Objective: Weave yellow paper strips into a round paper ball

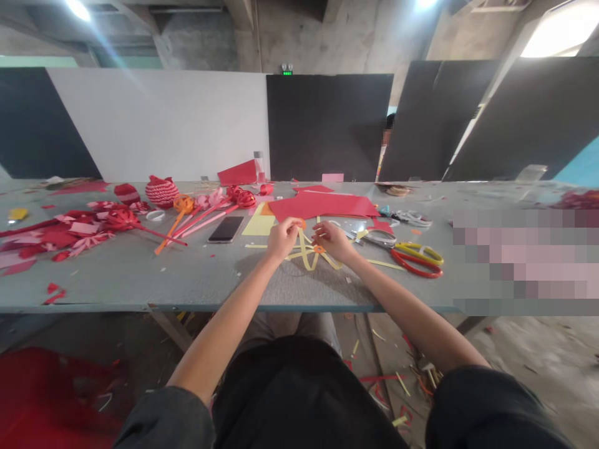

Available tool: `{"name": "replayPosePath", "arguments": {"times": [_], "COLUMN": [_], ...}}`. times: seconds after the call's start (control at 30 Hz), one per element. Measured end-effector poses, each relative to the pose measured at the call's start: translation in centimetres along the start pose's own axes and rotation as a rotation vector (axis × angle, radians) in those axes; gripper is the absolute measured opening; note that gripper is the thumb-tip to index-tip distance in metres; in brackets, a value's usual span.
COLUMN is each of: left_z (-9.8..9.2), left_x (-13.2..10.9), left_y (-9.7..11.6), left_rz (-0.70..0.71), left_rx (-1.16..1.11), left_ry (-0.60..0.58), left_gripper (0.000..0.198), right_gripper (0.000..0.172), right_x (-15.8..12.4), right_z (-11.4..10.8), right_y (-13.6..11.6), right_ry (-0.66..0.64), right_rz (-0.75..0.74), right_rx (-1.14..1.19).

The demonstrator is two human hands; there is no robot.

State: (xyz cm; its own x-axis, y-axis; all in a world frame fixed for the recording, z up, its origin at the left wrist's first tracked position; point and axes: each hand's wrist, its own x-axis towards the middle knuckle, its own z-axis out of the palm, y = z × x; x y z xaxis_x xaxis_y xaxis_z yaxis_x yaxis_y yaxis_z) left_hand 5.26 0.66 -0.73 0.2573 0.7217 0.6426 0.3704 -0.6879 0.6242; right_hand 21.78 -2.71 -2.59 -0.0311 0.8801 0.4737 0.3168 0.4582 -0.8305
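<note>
Between my hands several narrow yellow paper strips [306,257] loop and cross above the grey table, with a small orange paper piece [319,249] where they meet. My left hand [282,239] is closed in a pinch on the upper end of a looped strip, where another orange paper piece [302,222] shows at the fingertips. Just right of the loops, my right hand [333,241] has its fingers bent and slightly apart, close to the strips. I see nothing held in it.
Scissors with yellow and red handles [418,269] lie right of my hands, beside other scissors [381,237]. Red paper sheets [322,204] lie behind. Leftward are a phone [226,229], paper flowers on stems [182,206] and a striped red ball-shaped piece [161,191]. Upright panels [327,125] stand behind the table.
</note>
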Motion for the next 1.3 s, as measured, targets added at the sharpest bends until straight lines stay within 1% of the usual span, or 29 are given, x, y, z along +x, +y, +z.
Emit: {"name": "replayPosePath", "arguments": {"times": [0.07, 0.13, 0.23, 0.33, 0.43, 0.63, 0.83, 1.07, 1.2, 1.3], "left_z": [0.0, 0.0, -0.1, -0.1, 0.0, -0.1, -0.2, -0.2, -0.2, -0.2], "left_x": [0.0, -0.1, -0.3, -0.6, -0.8, -0.8, -0.7, -0.8, -0.8, -0.8], "left_y": [0.1, 0.2, 0.5, 0.9, 1.2, 1.2, 1.1, 1.4, 1.4, 1.3], "left_rz": [0.011, 0.017, 0.03, 0.062, 0.122, 0.207, 0.208, 0.241, 0.263, 0.28], "left_rx": [0.014, 0.065, 0.152, 0.232, 0.281, 0.248, 0.221, 0.148, 0.14, 0.168], "left_ry": [0.0, -0.017, -0.092, -0.145, -0.169, -0.185, -0.191, -0.163, -0.159, -0.16], "left_gripper": [0.02, 0.018, 0.019, 0.02, 0.019, 0.019, 0.018, 0.021, 0.022, 0.021], "right_gripper": [0.019, 0.015, 0.006, 0.009, 0.012, 0.009, 0.01, 0.018, 0.018, 0.018], "right_x": [0.1, 0.1, 0.1, 0.0, -0.1, -0.3, -0.3, -0.3, -0.3, -0.2], "right_z": [0.0, -0.1, -0.4, -0.6, -0.6, -0.3, -0.5, -0.6, -0.6, -0.6], "right_y": [0.2, 0.2, -0.3, -0.9, -1.3, -1.1, -1.5, -1.6, -1.6, -1.4], "right_ry": [0.003, 0.02, 0.063, 0.093, 0.075, 0.08, 0.08, 0.043, 0.052, 0.033], "right_rz": [0.007, -0.004, -0.08, -0.2, -0.252, -0.23, -0.187, -0.126, -0.11, -0.12], "right_rx": [0.02, -0.024, -0.138, -0.21, -0.233, -0.226, -0.154, 0.023, 0.054, 0.055]}}
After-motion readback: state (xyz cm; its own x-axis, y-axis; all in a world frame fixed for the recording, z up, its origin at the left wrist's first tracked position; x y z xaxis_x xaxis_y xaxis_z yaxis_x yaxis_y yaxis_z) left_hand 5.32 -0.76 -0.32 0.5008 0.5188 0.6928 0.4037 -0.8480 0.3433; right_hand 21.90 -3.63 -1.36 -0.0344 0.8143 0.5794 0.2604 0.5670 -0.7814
